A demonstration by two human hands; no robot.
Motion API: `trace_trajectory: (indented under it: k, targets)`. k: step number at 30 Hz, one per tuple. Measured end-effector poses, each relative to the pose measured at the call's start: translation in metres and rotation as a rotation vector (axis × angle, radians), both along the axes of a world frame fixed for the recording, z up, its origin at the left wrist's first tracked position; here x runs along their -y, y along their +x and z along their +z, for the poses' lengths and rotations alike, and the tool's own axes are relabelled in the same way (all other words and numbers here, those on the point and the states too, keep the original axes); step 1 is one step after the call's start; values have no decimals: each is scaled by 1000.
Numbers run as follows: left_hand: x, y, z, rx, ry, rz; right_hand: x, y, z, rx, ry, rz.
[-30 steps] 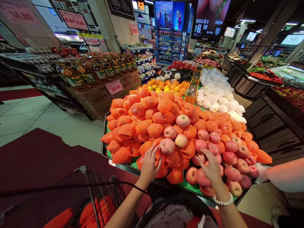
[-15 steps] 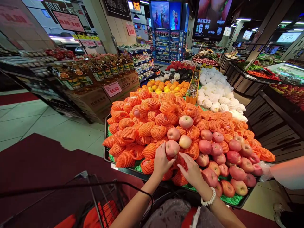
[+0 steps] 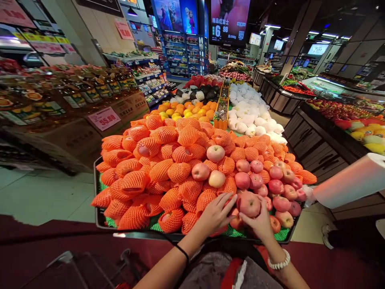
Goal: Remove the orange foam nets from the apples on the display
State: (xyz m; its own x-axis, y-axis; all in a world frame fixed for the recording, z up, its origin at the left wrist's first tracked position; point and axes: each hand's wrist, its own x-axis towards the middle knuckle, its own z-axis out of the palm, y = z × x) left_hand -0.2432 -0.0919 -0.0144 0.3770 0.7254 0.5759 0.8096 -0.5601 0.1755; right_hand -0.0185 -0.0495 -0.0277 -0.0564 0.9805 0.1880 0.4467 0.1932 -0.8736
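Observation:
My right hand (image 3: 261, 220) is wrapped round a pinkish-red apple (image 3: 249, 204), raised over the front of the bare apples. Just left of it is my left hand (image 3: 215, 213), fingers stretched out and apart, their tips close to the apple's left side; I cannot tell if they touch. Part of another apple (image 3: 236, 220) shows below, between the hands. Beyond them lie a few bare apples (image 3: 217, 179) among apples in orange foam nets (image 3: 161, 170). More bare red apples (image 3: 276, 186) are piled to the right.
The black-edged display tray (image 3: 98, 192) has green matting. At right stands a roll of plastic bags (image 3: 351, 180). A wire cart (image 3: 87, 265) is at lower left. Oil bottles (image 3: 75, 96) stand on cartons to the left. White-netted fruit (image 3: 252, 116) lies farther back.
Both hands have moved right, over the bare apples. The apple under my left hand has left its spot; my right hand, open before, now grips an apple. The view has turned right.

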Motion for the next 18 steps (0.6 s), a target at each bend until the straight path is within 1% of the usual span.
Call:
trace_trajectory:
  k: [3, 4, 6, 7, 9, 10, 12, 15, 18]
  targets:
    - [-5, -16, -9, 20, -28, 119, -12, 52, -3, 72, -9, -263]
    - [-5, -23, -13, 24, -24, 166, -14, 69, -7, 103, -19, -324]
    - [-4, -37, -20, 29, -17, 251, -14, 98, -19, 236, -68, -410]
    - [-4, -43, -23, 31, -13, 286, -13, 108, -27, 307, -112, -424]
    - [-4, -52, -25, 34, -10, 339, -11, 120, -41, 427, -186, -407]
    - [-5, -54, -25, 33, -12, 355, -10, 122, -47, 468, -204, -386]
    - [-6, -57, -23, 28, -20, 373, -13, 121, -54, 521, -187, -342]
    - [-8, -55, -23, 24, -39, 401, -21, 120, -51, 595, -186, -306]
    - [-6, -51, -27, 6, -88, 444, -30, 124, -44, 705, -274, -286]
